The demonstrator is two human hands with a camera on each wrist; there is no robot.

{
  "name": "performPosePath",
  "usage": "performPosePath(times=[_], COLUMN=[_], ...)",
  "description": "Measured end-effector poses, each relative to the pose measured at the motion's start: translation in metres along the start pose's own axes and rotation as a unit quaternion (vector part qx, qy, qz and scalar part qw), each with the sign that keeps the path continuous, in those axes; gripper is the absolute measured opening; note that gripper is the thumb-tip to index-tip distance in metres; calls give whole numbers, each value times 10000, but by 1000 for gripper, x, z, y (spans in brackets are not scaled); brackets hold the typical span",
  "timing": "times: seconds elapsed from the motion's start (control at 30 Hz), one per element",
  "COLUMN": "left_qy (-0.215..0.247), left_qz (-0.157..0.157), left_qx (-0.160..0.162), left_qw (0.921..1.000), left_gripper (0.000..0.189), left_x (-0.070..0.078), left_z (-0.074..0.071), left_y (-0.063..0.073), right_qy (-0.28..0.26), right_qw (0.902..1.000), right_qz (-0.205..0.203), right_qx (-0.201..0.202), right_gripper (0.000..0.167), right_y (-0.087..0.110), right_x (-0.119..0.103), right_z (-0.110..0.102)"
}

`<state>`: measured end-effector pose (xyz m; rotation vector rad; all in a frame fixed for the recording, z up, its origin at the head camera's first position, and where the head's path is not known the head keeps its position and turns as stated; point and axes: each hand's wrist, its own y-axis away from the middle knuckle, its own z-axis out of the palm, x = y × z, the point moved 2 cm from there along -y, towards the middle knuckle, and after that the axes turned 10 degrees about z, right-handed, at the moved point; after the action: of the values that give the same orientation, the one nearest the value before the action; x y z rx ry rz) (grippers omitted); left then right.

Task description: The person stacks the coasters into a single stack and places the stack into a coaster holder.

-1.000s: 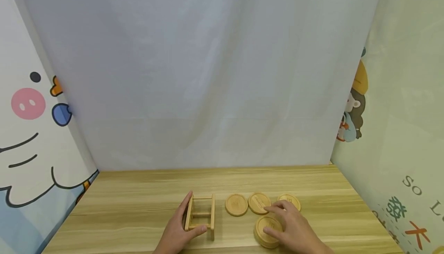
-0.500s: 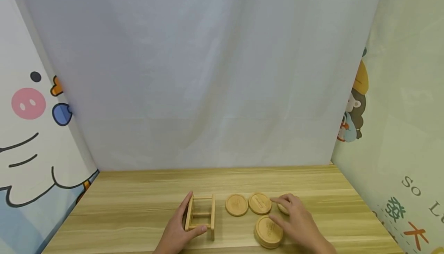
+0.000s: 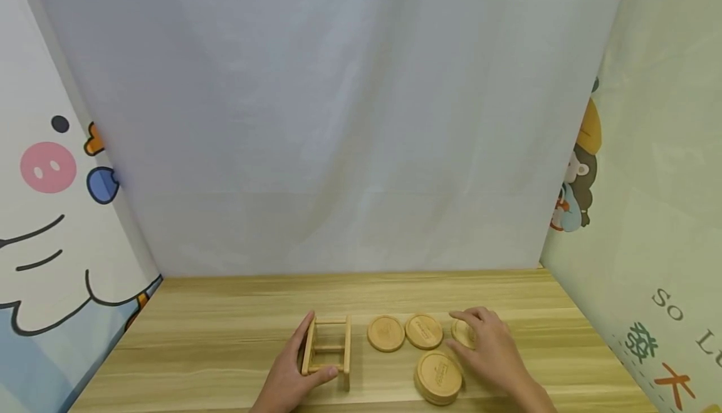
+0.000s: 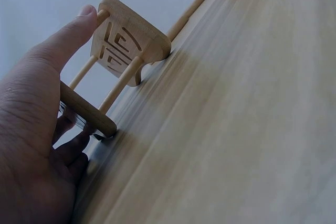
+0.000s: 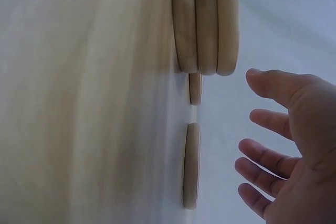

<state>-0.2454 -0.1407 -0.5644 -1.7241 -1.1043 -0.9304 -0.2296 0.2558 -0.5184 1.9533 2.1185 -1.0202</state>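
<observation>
"Gripping what, that left hand (image 3: 287,372)?"

"The wooden rack (image 3: 329,348), bottom centre of the head view. The thumb lies along a rail and the fingers curl round the left side panel."

"And the right hand (image 3: 489,350)?"

"Lower right, holding nothing, thumb and fingers parted. It hides part of the right disc (image 3: 462,334); whether it touches that one, I can't tell."

"More discs?"

"Left disc (image 3: 386,333) and middle disc (image 3: 424,331), flat beside each other, right of the rack. Nearer the bottom edge is the disc stack (image 3: 439,375), three edges showing at top centre of the right wrist view."

"All on?"

"A wood-grain table (image 3: 237,313)."
</observation>
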Motion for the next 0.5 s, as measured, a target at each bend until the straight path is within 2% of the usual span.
performPosePath(times=[0.33,0.5], left_qy=[31,42], left_qz=[-8,2], left_qx=[28,21], left_qw=[10000,10000], left_gripper=[111,111], left_x=[1,0], left_z=[0,0], left_y=[1,1], right_qy=[67,150], right_qw=[9999,9997], right_qz=[59,167], right_qx=[70,-67], right_gripper=[49,49], right_y=[-7,-9], right_x=[7,13], right_z=[-5,-4])
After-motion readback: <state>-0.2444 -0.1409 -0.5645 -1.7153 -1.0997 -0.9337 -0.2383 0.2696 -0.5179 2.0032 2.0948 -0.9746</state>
